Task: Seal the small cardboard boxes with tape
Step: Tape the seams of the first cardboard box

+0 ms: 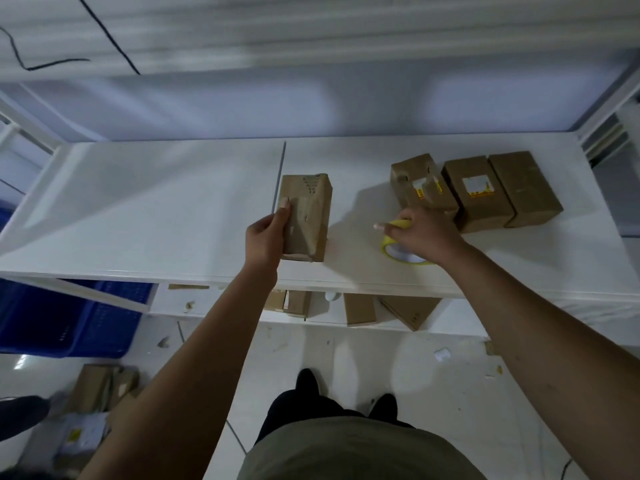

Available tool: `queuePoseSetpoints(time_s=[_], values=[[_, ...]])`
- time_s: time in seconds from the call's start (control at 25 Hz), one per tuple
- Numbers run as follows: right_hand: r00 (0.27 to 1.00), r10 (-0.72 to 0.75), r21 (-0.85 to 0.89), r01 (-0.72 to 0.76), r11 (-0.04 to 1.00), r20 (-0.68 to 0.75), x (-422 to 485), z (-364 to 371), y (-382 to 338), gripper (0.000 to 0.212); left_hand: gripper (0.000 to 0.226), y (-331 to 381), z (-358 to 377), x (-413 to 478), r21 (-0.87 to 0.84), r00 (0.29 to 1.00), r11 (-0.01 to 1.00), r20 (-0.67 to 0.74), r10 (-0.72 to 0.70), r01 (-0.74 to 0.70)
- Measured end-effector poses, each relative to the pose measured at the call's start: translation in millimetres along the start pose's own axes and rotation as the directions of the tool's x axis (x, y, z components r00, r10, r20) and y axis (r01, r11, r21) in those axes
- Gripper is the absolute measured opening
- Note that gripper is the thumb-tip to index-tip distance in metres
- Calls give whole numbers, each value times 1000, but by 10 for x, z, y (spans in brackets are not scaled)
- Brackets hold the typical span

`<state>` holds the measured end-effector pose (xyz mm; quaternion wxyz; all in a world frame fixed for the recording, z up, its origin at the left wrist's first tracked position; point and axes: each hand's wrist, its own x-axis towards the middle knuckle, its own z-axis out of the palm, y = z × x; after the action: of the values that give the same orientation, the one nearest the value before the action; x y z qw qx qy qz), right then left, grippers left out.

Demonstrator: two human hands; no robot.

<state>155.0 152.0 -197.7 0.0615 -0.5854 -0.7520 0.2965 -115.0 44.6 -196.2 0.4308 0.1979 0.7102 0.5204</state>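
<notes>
Tabletop (173, 202): white, with a thin grey line (280, 174) running away from the near edge.

1 small cardboard box (308, 216): brown, set lengthwise near the middle of the tabletop, just right of the grey line.

Left hand (265, 237): grips this box by its left side, thumb laid on the top face.

1 roll of tape (398, 252): yellow, flat on the tabletop, right of the box and apart from it.

Right hand (422, 233): fingers curled over the roll, holding it.

3 further boxes (476, 192): side by side at the back right, touching one another; 2 carry labels; the leftmost sits just behind the right hand.

1 blue crate (69, 317): below the tabletop, left.

Loose cartons (360, 308): under the tabletop's near edge.
</notes>
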Motion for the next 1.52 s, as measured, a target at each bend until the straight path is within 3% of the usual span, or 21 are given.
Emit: queuePoseSetpoints(time_s=[0.2,0.36,0.52,0.72,0.8,0.96,1.0,1.08,1.16,1.28,1.52], values=[[995,-67,-56,63,996,-68,110,119,-301,45,45,43,-191,299,174,999,985,-45,-5,13],[994,-111,-286,105,952,-6,191,253,-542,50,59,-13,-278,476,270,999,963,-40,14,-2],[990,-112,-492,53,869,-89,182,375,-711,53,62,-98,-294,593,305,1000,952,-29,4,5],[964,-208,-480,107,871,-162,32,565,-767,45,62,-222,-228,584,278,999,960,-52,8,7],[928,-303,-511,157,845,-216,-15,612,-748,36,63,-264,-198,562,250,997,968,-76,1,18],[716,-577,-463,388,797,-394,-116,693,-833,9,64,-288,-163,546,235,996,972,-92,1,21],[714,-581,-433,414,801,-391,-168,759,-890,13,64,-292,-160,544,233,996,972,-92,1,20],[845,-450,-386,328,863,-288,-270,948,-1003,27,63,-305,-164,549,240,996,971,-94,5,18],[966,-193,-368,118,922,-174,-287,1117,-1061,35,59,-321,-176,554,243,996,970,-92,1,22],[987,40,-287,-84,954,-157,-211,1212,-1107,45,49,-333,-194,574,251,997,968,-82,9,12],[976,219,40,-219,975,-2,-169,1237,-1119,31,58,-332,-174,640,255,997,966,-81,-12,32]])
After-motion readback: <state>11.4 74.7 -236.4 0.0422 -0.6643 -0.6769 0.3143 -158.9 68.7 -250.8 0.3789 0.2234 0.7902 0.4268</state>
